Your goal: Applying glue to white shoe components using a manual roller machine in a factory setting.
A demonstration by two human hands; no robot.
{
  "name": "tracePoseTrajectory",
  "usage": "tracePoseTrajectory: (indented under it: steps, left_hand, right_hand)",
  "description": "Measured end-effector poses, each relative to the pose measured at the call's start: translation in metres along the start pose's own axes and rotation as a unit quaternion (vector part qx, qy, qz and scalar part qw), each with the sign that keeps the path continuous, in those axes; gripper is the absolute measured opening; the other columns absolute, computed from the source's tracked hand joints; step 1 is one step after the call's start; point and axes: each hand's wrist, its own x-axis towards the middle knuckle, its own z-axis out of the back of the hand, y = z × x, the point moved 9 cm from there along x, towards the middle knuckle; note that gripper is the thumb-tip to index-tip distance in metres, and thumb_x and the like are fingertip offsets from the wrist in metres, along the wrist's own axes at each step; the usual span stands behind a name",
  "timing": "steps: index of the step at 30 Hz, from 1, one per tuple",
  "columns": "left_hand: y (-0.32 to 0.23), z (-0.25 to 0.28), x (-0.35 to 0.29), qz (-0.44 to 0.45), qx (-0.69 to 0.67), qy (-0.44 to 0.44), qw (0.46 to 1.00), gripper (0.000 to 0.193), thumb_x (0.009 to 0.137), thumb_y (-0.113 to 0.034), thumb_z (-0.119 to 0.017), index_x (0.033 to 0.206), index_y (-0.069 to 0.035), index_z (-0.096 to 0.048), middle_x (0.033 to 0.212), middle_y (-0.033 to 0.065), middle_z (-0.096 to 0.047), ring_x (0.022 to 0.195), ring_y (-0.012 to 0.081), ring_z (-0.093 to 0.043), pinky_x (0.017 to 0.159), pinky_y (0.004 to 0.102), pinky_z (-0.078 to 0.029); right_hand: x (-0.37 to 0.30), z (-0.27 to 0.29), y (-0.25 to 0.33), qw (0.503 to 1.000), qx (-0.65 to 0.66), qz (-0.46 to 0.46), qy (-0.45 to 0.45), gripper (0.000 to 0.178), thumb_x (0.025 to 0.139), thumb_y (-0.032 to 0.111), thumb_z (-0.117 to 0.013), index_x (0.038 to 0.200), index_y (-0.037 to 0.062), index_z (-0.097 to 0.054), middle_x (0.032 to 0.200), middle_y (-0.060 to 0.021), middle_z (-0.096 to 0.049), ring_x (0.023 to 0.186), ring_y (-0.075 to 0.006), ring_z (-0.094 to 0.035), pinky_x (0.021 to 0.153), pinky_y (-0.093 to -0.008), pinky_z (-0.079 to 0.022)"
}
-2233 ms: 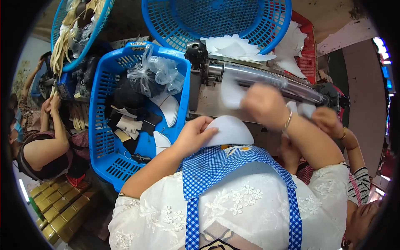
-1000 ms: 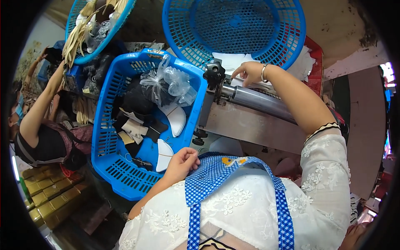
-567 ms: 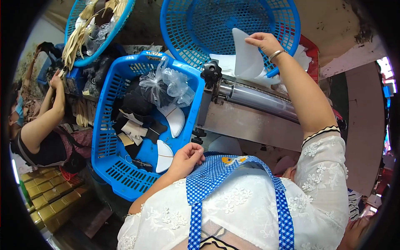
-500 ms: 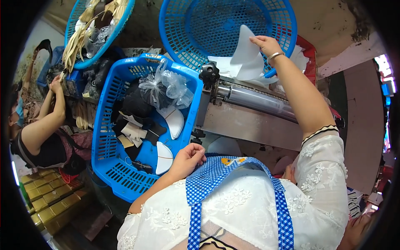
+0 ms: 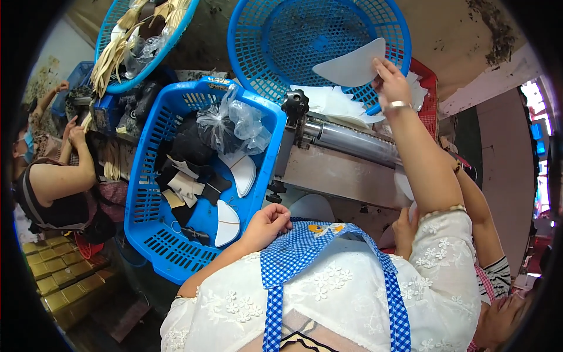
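Note:
My right hand [image 5: 392,85] pinches the right end of a white curved sheet piece [image 5: 352,63], which spans the near side of a round blue basket [image 5: 237,47]. Just below, a pile of similar white pieces [image 5: 331,104] lies between that basket and a metal roller [image 5: 352,138]. My left hand [image 5: 268,226] rests at the blue checked apron [image 5: 305,240], its fingers curled together and nothing visible in them. Beside it stands a blue rectangular crate [image 5: 193,261] with banded white pieces [image 5: 227,224], dark scraps and a clear plastic bag [image 5: 234,126].
A black knob [image 5: 295,101] rises at the roller's left end. To my right, another person's arm [image 5: 474,199] reaches in close to mine. A second person [image 5: 58,182] works at the far left, near a tilted blue basket [image 5: 176,44] of tan strips. A red crate [image 5: 431,111] stands behind.
My right hand has moved slightly right and down, and the white piece has swung from upright to nearly level, clear of the pile. Another person's arm has appeared at right. My left hand stays put.

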Motion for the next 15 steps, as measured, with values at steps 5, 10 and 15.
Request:
tracePoseTrajectory:
  steps: [5,10,15]
  left_hand:
    - [0.008,0.007,-0.007,0.007,-0.017,-0.019,1.0,0.012,0.093,-0.012,-0.054,0.099,-0.002,-0.056,0.078,0.0036,-0.062,0.066,0.0061,-0.053,0.06,0.0184,-0.044]
    - [0.008,-0.009,-0.001,0.015,0.028,0.014,0.999,0.014,0.092,-0.014,-0.056,0.099,-0.002,-0.056,0.078,0.0039,-0.062,0.068,0.0067,-0.055,0.062,0.0192,-0.045]
    - [0.001,-0.011,-0.011,-0.001,0.061,0.011,0.998,0.014,0.092,-0.014,-0.056,0.099,-0.002,-0.056,0.079,0.0041,-0.063,0.071,0.0072,-0.057,0.063,0.0198,-0.046]
  right_hand:
    - [-0.235,-0.064,0.054,0.623,-0.392,0.588,0.335,0.026,0.067,0.006,-0.062,0.092,0.0042,-0.065,0.086,-0.0077,-0.061,0.077,-0.0227,-0.061,0.065,-0.0326,-0.05]
    - [-0.238,-0.034,-0.02,0.551,-0.537,0.536,0.346,0.028,0.067,0.013,-0.06,0.094,0.0029,-0.062,0.086,-0.0072,-0.059,0.08,-0.0237,-0.058,0.069,-0.0349,-0.047]
    - [-0.195,-0.043,0.004,0.627,-0.551,0.474,0.282,0.037,0.065,0.017,-0.069,0.101,0.0096,-0.063,0.095,-0.0104,-0.057,0.094,-0.028,-0.055,0.079,-0.0383,-0.045]
